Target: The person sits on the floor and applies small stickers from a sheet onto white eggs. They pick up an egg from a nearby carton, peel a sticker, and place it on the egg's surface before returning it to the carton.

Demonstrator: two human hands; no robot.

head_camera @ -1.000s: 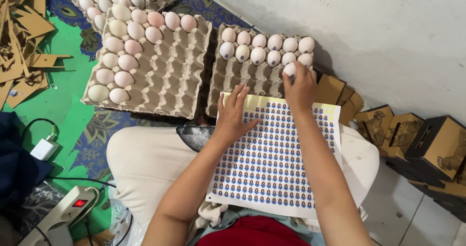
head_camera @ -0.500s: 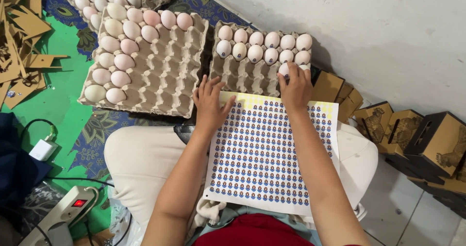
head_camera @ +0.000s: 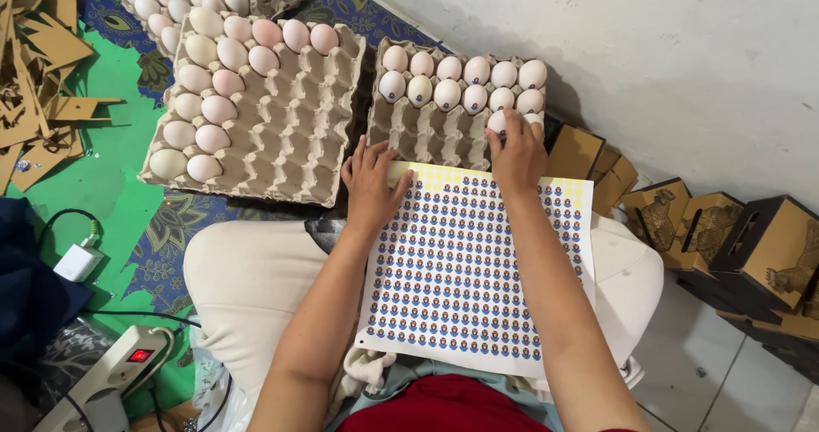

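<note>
A person sits on the floor with a sticker sheet [head_camera: 478, 270] across the lap, seen from above. The sheet is white, covered in rows of small round stickers, with a yellow strip along its far edge.

The left hand [head_camera: 373, 185] lies flat on the sheet's far left corner, fingers spread wide, holding nothing. The right hand [head_camera: 518, 146] reaches past the sheet's far edge, its fingers curled around a white egg [head_camera: 497, 121] that sits in the near right corner of a small tray [head_camera: 426, 133].

This grey pulp tray lies on the floor just beyond the sheet. Its far two rows are filled with white eggs; its near rows are mostly bare.

To its left, touching it, lies a larger tray [head_camera: 290, 133] with pale and pinkish eggs along its far and left edges.

Brown cardboard boxes [head_camera: 759, 244] stand by the wall at right. Cardboard scraps [head_camera: 38, 74] lie on the green floor at left, with a power strip [head_camera: 119, 368] in the near left corner.
</note>
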